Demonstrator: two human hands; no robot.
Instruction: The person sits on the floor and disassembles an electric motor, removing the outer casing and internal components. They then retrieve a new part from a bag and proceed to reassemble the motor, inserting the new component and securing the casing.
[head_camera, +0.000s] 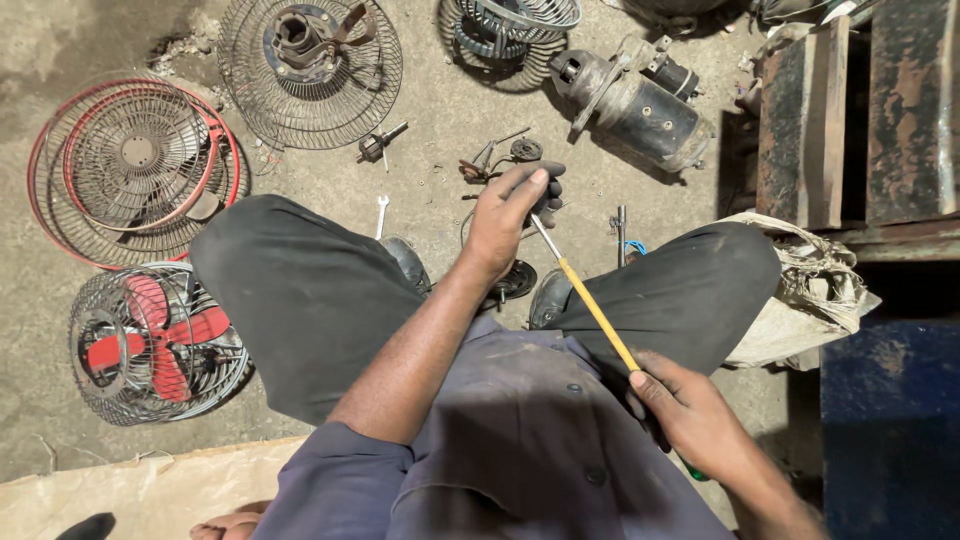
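Note:
My left hand (512, 210) reaches forward between my knees and grips a small dark metal part (549, 192) over the concrete floor. My right hand (690, 412) holds a long screwdriver (592, 306) with a yellow shaft by its handle end. The metal tip runs up to the part in my left hand. I sit with both knees in dark trousers spread wide; my shoes show between them.
Wire fan guards (135, 165) lie at left, one caged fan with red blades (155, 345) nearer me. Another guard with a motor hub (310, 60) is ahead. A dark cylindrical motor (640, 105), small wrench (381, 213), pliers (485, 160) lie on the floor. Rusty metal boxes (860, 110) stand right.

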